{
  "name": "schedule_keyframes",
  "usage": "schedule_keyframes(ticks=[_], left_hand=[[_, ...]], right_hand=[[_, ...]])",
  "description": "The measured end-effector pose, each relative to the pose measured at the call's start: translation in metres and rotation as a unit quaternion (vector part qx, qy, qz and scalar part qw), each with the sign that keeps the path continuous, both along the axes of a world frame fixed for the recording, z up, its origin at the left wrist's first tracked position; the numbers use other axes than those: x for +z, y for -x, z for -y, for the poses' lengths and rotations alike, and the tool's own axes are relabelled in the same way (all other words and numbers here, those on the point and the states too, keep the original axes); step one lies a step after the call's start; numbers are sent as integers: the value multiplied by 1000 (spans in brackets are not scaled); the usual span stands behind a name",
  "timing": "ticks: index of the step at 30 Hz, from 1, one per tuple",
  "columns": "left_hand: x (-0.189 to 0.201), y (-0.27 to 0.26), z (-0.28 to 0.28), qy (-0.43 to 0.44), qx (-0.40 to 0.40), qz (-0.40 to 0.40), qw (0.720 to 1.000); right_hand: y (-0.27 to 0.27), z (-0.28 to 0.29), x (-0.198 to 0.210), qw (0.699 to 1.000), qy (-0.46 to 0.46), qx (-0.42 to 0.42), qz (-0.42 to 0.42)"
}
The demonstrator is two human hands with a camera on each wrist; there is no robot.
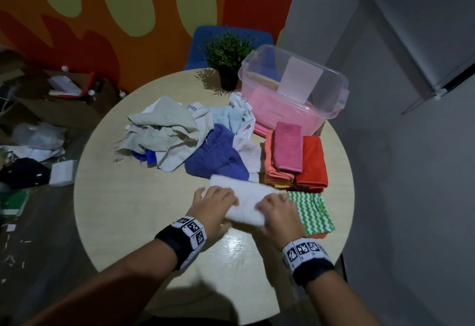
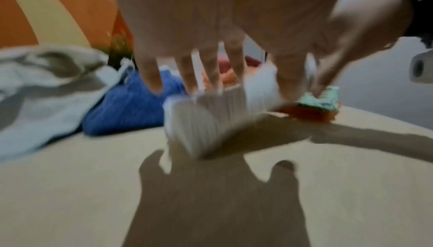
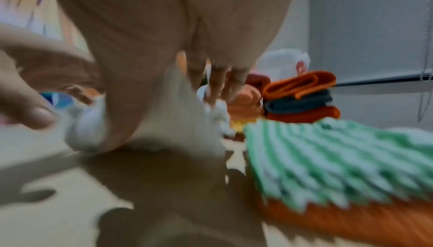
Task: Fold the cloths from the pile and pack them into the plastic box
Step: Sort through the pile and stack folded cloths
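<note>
Both my hands work the fluffy white cloth (image 1: 245,203) on the round beige table (image 1: 133,223); left hand (image 1: 214,201) and right hand (image 1: 276,214) curl over its ends, apparently creasing the fold; clear plastic box (image 1: 295,89) waits beyond.

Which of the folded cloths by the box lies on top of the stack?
The pink cloth: it lies across the salmon cloth and the red cloth, nearest the plastic box. The others sit under or beside it.
</note>
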State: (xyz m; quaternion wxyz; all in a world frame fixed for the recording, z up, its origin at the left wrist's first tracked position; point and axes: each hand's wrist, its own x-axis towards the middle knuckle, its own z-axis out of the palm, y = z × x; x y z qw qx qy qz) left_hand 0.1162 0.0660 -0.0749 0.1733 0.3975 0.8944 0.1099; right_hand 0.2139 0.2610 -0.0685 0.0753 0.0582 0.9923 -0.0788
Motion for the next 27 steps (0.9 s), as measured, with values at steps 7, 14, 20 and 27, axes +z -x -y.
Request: schedule_keyframes(ticks=[7,14,20,27], left_hand=[[-45,-3,12,-156,290,91,940],[-51,28,4,-96,372,199,901],[-48,18,5,-136,366,200,898],[-48,10,-21,-156,358,230,891]], right_hand=[[-18,12,-32,976,148,-155,37],[4,8,-42,931,219,-288,-47],[8,8,-33,973,65,-184,-119],[-19,32,-40,994,10,-74,78]])
